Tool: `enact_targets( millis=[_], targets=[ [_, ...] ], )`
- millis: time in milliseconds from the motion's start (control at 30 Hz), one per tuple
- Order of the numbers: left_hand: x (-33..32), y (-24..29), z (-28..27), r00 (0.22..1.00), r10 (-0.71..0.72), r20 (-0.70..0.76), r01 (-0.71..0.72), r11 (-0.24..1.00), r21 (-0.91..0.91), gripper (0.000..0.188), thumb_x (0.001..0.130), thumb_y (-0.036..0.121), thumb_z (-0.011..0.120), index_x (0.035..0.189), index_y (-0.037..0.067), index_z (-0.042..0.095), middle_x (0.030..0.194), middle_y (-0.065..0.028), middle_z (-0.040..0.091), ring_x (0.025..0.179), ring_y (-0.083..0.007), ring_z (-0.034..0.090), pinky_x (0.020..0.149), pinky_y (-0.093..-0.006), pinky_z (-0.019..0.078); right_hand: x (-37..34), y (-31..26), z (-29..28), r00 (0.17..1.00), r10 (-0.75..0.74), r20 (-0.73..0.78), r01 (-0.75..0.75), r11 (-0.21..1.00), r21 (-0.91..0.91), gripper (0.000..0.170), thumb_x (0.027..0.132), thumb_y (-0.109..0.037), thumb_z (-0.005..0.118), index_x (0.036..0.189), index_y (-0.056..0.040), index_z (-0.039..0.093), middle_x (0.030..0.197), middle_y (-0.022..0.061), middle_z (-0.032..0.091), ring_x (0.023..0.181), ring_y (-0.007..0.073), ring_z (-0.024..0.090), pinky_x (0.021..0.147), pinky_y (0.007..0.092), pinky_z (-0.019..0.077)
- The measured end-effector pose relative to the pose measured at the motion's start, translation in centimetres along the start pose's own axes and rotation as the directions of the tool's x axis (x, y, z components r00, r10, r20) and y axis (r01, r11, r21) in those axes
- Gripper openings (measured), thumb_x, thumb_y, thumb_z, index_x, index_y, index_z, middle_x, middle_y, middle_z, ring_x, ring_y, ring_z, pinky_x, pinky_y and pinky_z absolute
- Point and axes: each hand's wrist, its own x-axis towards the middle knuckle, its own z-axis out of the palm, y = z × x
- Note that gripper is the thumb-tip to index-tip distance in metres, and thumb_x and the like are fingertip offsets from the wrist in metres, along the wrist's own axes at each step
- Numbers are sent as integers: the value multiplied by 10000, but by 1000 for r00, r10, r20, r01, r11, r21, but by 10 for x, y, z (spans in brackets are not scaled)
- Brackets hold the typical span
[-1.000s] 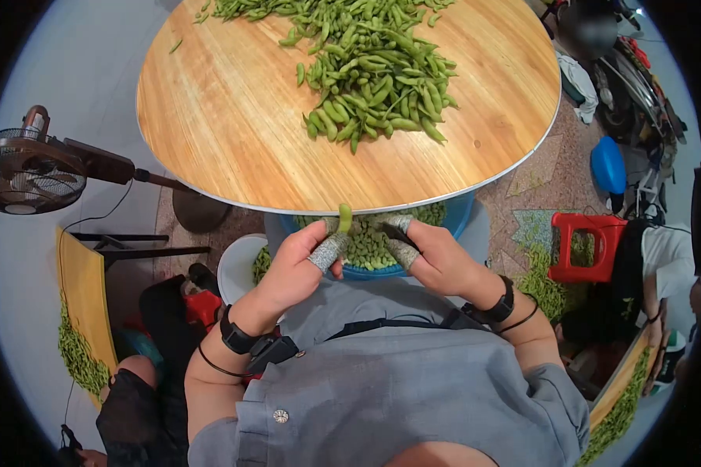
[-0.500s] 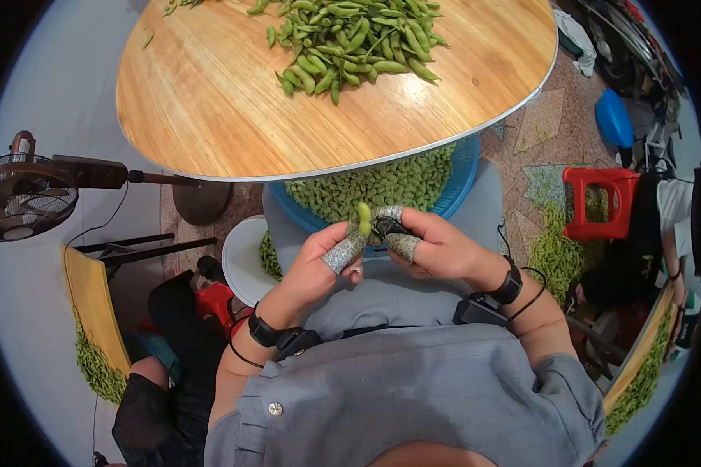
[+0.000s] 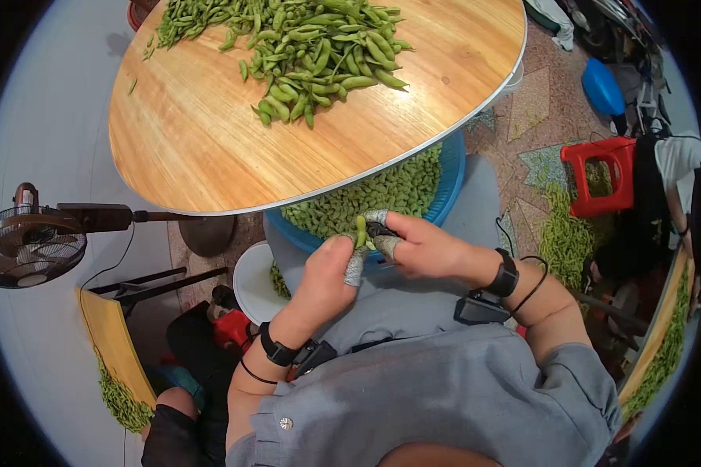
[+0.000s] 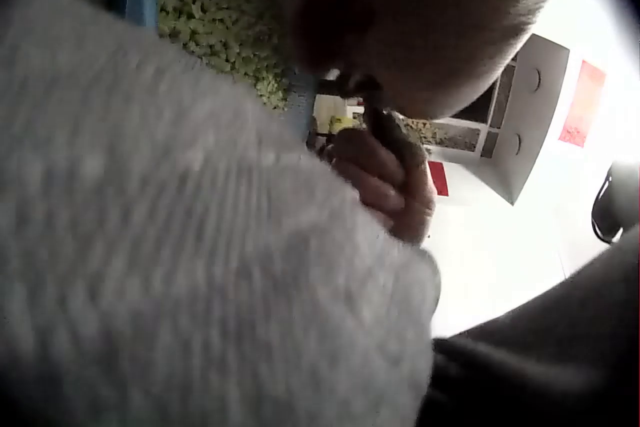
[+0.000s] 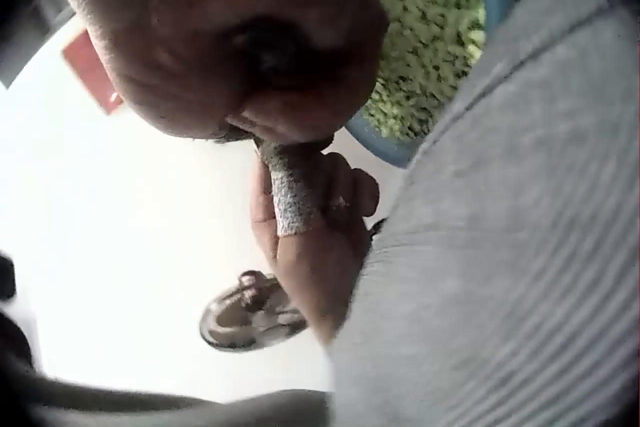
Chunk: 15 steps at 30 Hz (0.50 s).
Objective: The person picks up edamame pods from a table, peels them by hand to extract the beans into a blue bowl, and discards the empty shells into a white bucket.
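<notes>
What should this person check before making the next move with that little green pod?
1. Pod secured: ok. The green pod stands upright at the fingertips of the left hand.
2. Right hand ready: cannot tell. The right hand is right beside the pod, but its exact grip is unclear.
3. Finger wraps on: ok. Grey wraps show on both hands.
4. Basin close by: ok. The blue basin of shelled beans lies just beyond the hands.
5. Pod split open: cannot tell. Fingers cover its lower end.
6. More pods available: ok. A large pile of pods lies on the table.
</notes>
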Motion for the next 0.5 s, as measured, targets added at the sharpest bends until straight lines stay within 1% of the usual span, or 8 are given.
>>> enact_targets(
  millis=[33, 67, 100, 167, 267, 300, 367, 500],
  targets=[
    [2, -1, -7, 964, -208, 166, 249, 925, -288, 140, 827, 18, 579, 932, -15, 493, 700, -113, 472, 617, -275, 507, 589, -388, 442, 0, 1, -6, 961, 212, 178, -269, 863, 428, 314, 925, -108, 424, 1237, -87, 458, 792, 42, 501, 628, 134, 467, 563, 277, 416],
    [4, -2, -10, 861, -341, 378, 499, 713, -494, 157, 844, 41, 597, 949, -18, 498, 685, -74, 484, 590, -224, 518, 588, -381, 454, -1, 1, -10, 857, 301, 419, -516, 491, 702, 290, 945, -127, 403, 1230, -120, 454, 703, -5, 431, 517, 84, 386, 449, 239, 352],
    [6, -3, -9, 859, -338, 384, 500, 712, -493, 157, 844, 41, 597, 949, -18, 498, 685, -74, 484, 590, -224, 518, 588, -381, 454, -2, 0, -11, 858, 303, 415, -514, 487, 706, 290, 945, -127, 403, 1230, -120, 454, 703, -5, 431, 517, 84, 386, 449, 239, 352],
    [6, -8, -4, 804, -337, 490, 594, 407, -694, 141, 860, 72, 604, 934, -13, 519, 685, -45, 501, 587, -193, 519, 590, -366, 468, -3, -3, -11, 840, 188, 510, -543, 258, 799, 267, 962, -143, 363, 1215, -167, 446, 658, -62, 296, 480, 14, 230, 404, 182, 198],
    [9, -15, -2, 742, -261, 618, 606, -133, -784, 142, 884, 119, 613, 912, -5, 551, 685, 0, 527, 583, -146, 521, 594, -342, 488, -2, -1, -17, 847, 298, 440, -529, 403, 747, 251, 957, -139, 378, 1197, -153, 453, 657, -50, 348, 485, 33, 285, 409, 197, 263],
    [11, -14, 0, 742, -260, 618, 606, -134, -784, 142, 884, 119, 613, 912, -5, 551, 685, 0, 527, 583, -146, 521, 594, -342, 488, -2, -4, -15, 847, 299, 439, -529, 403, 746, 251, 957, -139, 378, 1197, -153, 453, 657, -50, 348, 485, 33, 285, 409, 197, 263],
    [15, -10, 4, 929, -326, 172, 369, 834, -410, 157, 901, 156, 607, 895, 4, 565, 688, -17, 545, 595, -153, 544, 590, -325, 491, -2, -9, -6, 877, 425, 223, -474, 693, 543, 253, 954, -134, 386, 1198, -146, 451, 658, -47, 379, 487, 44, 300, 417, 203, 296],
    [13, 0, -2, 871, -417, 259, 482, 622, -617, 133, 920, 145, 575, 902, 12, 570, 722, -34, 572, 615, -154, 563, 579, -294, 487, 1, -5, 2, 930, 346, 121, -363, 825, 433, 278, 947, -119, 394, 1218, -144, 452, 665, -42, 403, 487, 54, 322, 424, 210, 319]
  ],
)
